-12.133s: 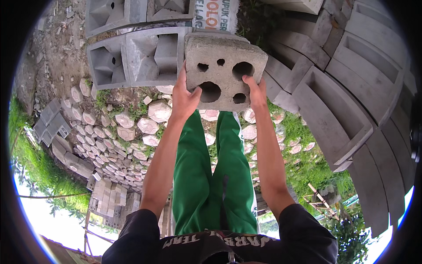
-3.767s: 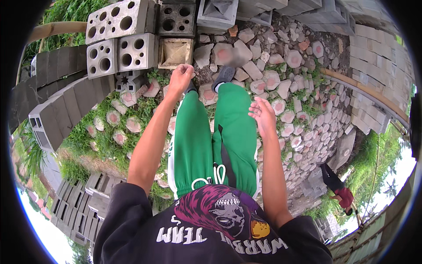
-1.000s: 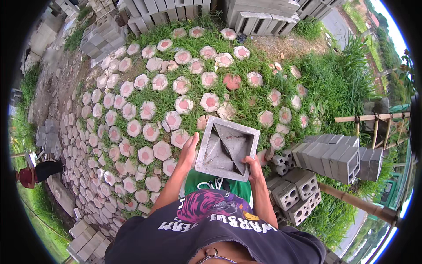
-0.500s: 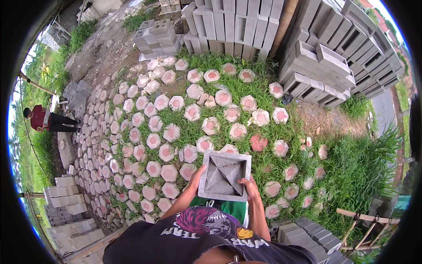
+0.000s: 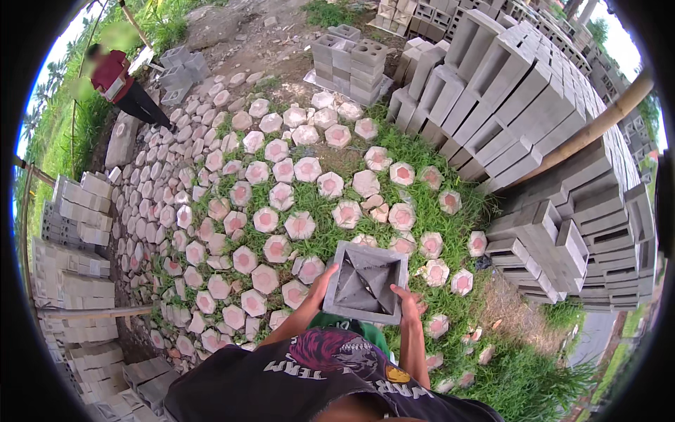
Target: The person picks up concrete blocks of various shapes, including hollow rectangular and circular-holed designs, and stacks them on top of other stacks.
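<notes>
Between my two hands is a square grey concrete block (image 5: 365, 283), held in front of my body. Its upper face is hollow, with a raised rim and thin bars crossing in an X inside. My left hand (image 5: 321, 283) grips the left side of the block. On the opposite side my right hand (image 5: 410, 304) clasps the edge, its thumb over the rim. The undersides of the fingers are mostly hidden by the block.
Hexagonal paving stones (image 5: 300, 225) with pinkish centres lie spaced in grass. Tall stacks of grey blocks (image 5: 517, 91) stand right, crossed by a bamboo pole (image 5: 598, 133). Smaller stacks are at the back (image 5: 348, 63) and left (image 5: 77, 264). A person (image 5: 119, 81) in a maroon shirt stands far left.
The view has turned left, so the stacks and stones appear shifted right and down, and more left-hand stacks show. Both hands still hold the block; my right fingers show more.
</notes>
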`<state>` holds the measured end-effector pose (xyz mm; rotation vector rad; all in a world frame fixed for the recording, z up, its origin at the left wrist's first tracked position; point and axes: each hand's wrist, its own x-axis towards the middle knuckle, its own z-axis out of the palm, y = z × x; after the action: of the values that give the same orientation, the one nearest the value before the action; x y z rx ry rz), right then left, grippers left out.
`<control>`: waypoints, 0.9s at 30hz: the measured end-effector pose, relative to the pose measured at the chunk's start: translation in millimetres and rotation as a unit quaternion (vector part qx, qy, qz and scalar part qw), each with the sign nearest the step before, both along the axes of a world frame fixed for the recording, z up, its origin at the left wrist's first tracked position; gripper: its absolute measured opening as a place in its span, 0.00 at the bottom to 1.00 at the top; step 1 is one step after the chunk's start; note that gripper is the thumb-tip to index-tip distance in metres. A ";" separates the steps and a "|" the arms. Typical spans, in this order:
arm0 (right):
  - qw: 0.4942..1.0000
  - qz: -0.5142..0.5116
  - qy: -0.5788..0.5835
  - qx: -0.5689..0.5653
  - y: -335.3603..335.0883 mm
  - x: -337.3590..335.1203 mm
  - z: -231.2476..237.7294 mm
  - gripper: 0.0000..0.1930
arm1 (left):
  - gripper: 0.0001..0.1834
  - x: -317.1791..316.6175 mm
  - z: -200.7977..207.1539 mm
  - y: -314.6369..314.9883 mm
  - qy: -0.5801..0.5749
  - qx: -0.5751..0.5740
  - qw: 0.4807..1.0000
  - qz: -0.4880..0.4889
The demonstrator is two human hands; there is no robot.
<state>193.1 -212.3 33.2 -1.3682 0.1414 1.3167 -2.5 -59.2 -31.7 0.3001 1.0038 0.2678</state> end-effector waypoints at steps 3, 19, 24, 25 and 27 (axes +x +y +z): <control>0.999 0.019 -0.039 0.024 44.6 28.6 -18.9 0.35 | 0.29 28.6 30.1 45.2 0.014 0.052 0.998 0.030; 0.991 0.126 -0.025 0.037 293.6 150.6 7.9 0.34 | 0.32 127.0 57.3 249.3 0.026 0.085 0.990 0.113; 0.986 0.145 0.023 0.081 375.6 228.6 -34.3 0.38 | 0.30 190.1 46.7 321.7 0.049 0.133 0.982 0.126; 0.989 0.133 0.005 0.069 393.6 240.2 -31.0 0.38 | 0.31 200.5 37.2 337.2 0.055 0.132 0.980 0.137; 0.985 0.151 -0.015 0.087 422.8 268.3 -12.6 0.38 | 0.31 227.8 33.2 360.6 0.043 0.111 0.981 0.155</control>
<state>461.4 210.5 20.5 -1.2929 -0.2047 1.5191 225.3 301.4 1.5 0.3593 1.1067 0.6586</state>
